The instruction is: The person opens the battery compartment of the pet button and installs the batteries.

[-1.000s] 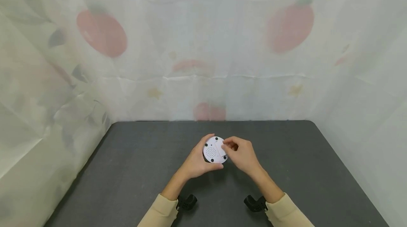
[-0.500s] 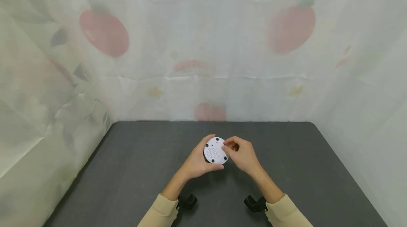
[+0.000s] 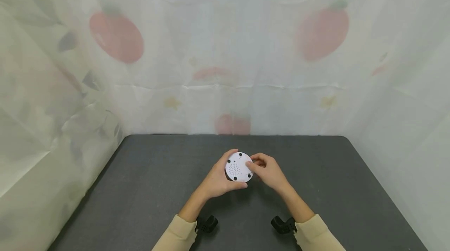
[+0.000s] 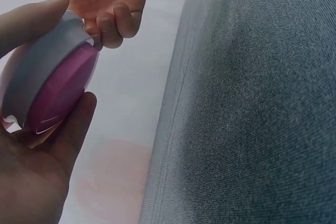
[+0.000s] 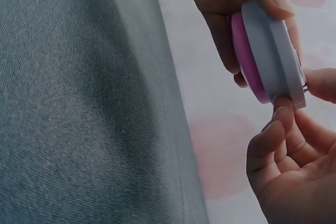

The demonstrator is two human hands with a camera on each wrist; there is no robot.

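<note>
While the left hand (image 3: 216,180) grips a round white gadget (image 3: 238,167) w/ a pink face just above the dark bench (image 3: 147,188), the right hand (image 3: 268,172) pinches its edge, fruit-print curtains (image 3: 116,38) hang behind & at both sides, and no writing shows.

Grey table (image 3: 147,188) (fruit-print curtain (image 3: 225,48) behind)

The round device (image 3: 238,167) looks like smooth plastic: a matt white underside with small perforations and black, rubbery-looking feet, and a glossy pink face (image 4: 55,95). The table (image 3: 147,188) wears dark grey, finely woven matt cloth. The backdrop (image 3: 225,48) is thin, creased printed fabric.
</note>
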